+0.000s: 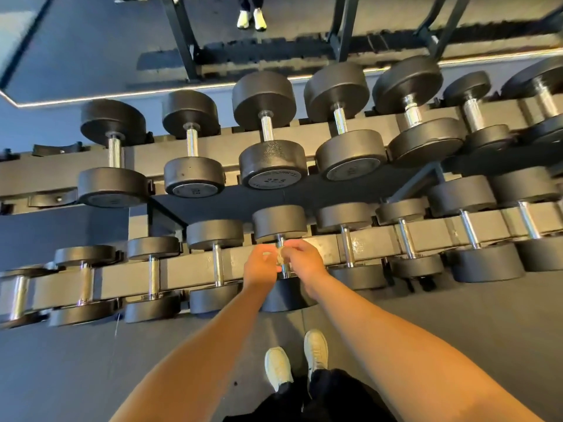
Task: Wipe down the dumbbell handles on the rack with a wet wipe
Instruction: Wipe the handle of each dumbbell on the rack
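Both forearms were extended forward and downward from the bottom of the view, converging on the lower tier of the rack (189, 269). The left hand (260, 268) and the right hand (301, 260) were brought together, almost touching, over one dumbbell (279, 222) near the middle of that tier. The chrome handle (285, 272) of this dumbbell was seen only in part, since its upper stretch was covered by a pale, crumpled wet wipe (278, 256).

The left hand was turned with its back to the camera, and its fingers were curled in toward the handle, where the wipe was pinched. The right hand was arched over the handle from the other side, knuckles raised, and its fingers were bent down onto the same wipe. How tightly the handle itself was clasped beneath the wipe could not be told. Both wrists were kept nearly straight, in line with the forearms.

Further dumbbells were ranged on either side and along the upper tier (213, 147). A pair of light shoes (277, 365) was planted on the dark floor (91, 360) just below the hands, and a mirror (91, 41) was set behind the rack.
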Available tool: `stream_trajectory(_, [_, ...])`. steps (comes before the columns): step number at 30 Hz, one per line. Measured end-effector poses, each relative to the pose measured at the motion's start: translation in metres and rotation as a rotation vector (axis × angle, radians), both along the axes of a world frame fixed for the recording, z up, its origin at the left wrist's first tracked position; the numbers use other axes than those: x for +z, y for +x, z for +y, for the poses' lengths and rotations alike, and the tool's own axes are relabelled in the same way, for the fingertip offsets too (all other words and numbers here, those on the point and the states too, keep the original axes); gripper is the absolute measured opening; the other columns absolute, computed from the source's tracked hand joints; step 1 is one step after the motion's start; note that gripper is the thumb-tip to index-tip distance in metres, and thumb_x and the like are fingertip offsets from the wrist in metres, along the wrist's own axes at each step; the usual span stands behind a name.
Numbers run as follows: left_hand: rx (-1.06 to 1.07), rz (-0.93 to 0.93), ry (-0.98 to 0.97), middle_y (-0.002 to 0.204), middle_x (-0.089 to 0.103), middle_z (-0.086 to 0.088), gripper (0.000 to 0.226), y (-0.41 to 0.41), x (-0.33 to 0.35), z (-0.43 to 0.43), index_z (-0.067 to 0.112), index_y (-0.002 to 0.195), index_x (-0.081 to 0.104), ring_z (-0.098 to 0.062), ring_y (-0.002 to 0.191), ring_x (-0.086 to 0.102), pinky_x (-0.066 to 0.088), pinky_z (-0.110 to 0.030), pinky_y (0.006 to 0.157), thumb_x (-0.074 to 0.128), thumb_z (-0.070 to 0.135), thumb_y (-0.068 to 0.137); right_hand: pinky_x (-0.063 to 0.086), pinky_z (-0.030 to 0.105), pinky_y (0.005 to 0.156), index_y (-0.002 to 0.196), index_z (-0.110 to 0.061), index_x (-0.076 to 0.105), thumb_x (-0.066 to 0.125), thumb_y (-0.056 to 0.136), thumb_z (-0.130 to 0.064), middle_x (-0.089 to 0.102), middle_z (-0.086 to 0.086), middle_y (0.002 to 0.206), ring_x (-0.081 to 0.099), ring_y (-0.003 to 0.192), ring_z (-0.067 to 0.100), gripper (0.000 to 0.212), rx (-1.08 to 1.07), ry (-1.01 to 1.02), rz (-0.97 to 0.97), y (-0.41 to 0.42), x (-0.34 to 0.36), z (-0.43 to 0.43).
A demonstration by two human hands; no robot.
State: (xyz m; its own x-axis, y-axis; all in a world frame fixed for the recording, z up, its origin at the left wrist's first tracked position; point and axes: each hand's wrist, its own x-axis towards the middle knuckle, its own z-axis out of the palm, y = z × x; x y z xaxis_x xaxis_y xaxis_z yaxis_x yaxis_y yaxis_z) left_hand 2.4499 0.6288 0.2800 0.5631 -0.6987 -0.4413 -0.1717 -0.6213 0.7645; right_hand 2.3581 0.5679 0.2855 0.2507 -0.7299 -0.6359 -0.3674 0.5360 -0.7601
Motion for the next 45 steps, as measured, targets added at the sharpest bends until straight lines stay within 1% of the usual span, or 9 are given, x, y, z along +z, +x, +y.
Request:
stream_trajectory(8, [0.051,0.131,-0.204,0.099,0.065,-0.002,0.027,-0.006,0.036,-0.047,0.016,0.107,0.065,-0.015,0.089,0.063,0.051,-0.025,0.075,0.06,0.022,0.082,0.049,0.027,0.071,0.109,-0.024,0.057,0.061,0.086,-0.002,0.061,0.0,0.102,0.06,0.089,0.018,0.032,0.149,-0.311,0.053,0.002,0.024,-0.051])
stream_trajectory(12, [0.106,0.108,-0.272,0.111,0.063,-0.004,0.026,0.006,0.053,-0.06,0.02,0.113,0.062,-0.016,0.097,0.067,0.058,-0.03,0.08,0.058,0.005,0.093,0.054,0.036,0.077,0.096,-0.031,0.058,0.057,0.09,-0.003,0.063,-0.001,0.096,0.062,0.088,0.018,0.029,0.12,-0.425,-0.037,0.014,0.039,-0.073])
stream_trajectory(18, [0.147,0.031,-0.398,0.103,0.062,0.003,0.026,0.04,0.069,-0.089,-0.005,0.122,0.059,0.014,0.082,0.061,0.047,-0.006,0.074,0.047,-0.007,0.1,0.037,-0.001,0.074,0.11,-0.008,0.071,0.056,0.097,-0.004,0.055,0.006,0.11,0.052,0.088,-0.002,0.021,0.026,-0.538,-0.137,0.055,0.06,-0.103])
stream_trajectory(22, [0.15,-0.006,-0.419,0.1,0.06,0.003,0.025,0.071,0.065,-0.11,-0.005,0.117,0.06,0.012,0.082,0.061,0.046,-0.008,0.078,0.041,-0.011,0.101,0.036,-0.004,0.079,0.118,-0.003,0.069,0.058,0.098,-0.003,0.049,0.003,0.115,0.052,0.093,0.001,0.023,0.061,-0.627,-0.135,0.081,0.06,-0.122])
stream_trajectory(28, [0.046,-0.307,-0.354,0.1,0.056,0.009,0.027,0.103,0.048,-0.141,0.018,0.104,0.061,0.0,0.088,0.053,0.04,-0.013,0.085,0.05,-0.004,0.095,0.051,0.023,0.093,0.123,-0.013,0.062,0.063,0.097,-0.014,0.049,-0.004,0.119,0.056,0.106,0.0,0.026,0.05,-0.673,-0.084,0.115,0.031,-0.145])
stream_trajectory(33, [-0.126,-0.442,-0.509,0.13,0.048,0.001,0.039,0.108,0.042,-0.167,0.002,0.13,0.056,0.009,0.116,0.037,0.022,0.001,0.102,0.047,-0.005,0.093,0.049,0.049,0.098,0.109,-0.039,0.065,0.059,0.098,-0.035,0.06,-0.011,0.11,0.059,0.107,0.017,0.013,-0.197,-0.677,-0.132,0.123,0.028,-0.151])
stream_trajectory(38, [-0.373,-0.521,-0.159,0.16,0.036,-0.009,0.06,0.108,0.031,-0.21,0.017,0.151,0.041,-0.03,0.15,0.024,0.016,-0.041,0.123,0.027,0.034,0.096,0.04,0.043,0.104,0.131,-0.032,0.062,0.057,0.093,-0.014,0.054,-0.003,0.137,0.044,0.128,0.018,0.043,0.143,-0.951,0.286,0.109,0.006,-0.181])
stream_trajectory(40, [-0.387,-0.589,-0.08,0.16,0.033,-0.009,0.06,0.107,0.026,-0.216,0.018,0.154,0.036,-0.036,0.15,0.023,0.019,-0.048,0.122,0.03,0.035,0.096,0.04,0.041,0.102,0.131,-0.029,0.063,0.052,0.096,-0.023,0.055,-0.001,0.135,0.044,0.124,0.02,0.038,0.066,-0.929,0.25,0.107,-0.002,-0.187])
stream_trajectory(45, [-0.464,-0.695,-0.037,0.166,0.017,-0.006,0.058,0.106,0.016,-0.206,0.019,0.159,0.022,-0.032,0.151,0.011,0.016,-0.052,0.121,0.037,0.029,0.104,0.038,0.029,0.1,0.13,-0.018,0.066,0.047,0.104,-0.032,0.051,-0.002,0.118,0.052,0.117,0.025,0.035,-0.382,-0.351,0.055,0.097,-0.017,-0.21])
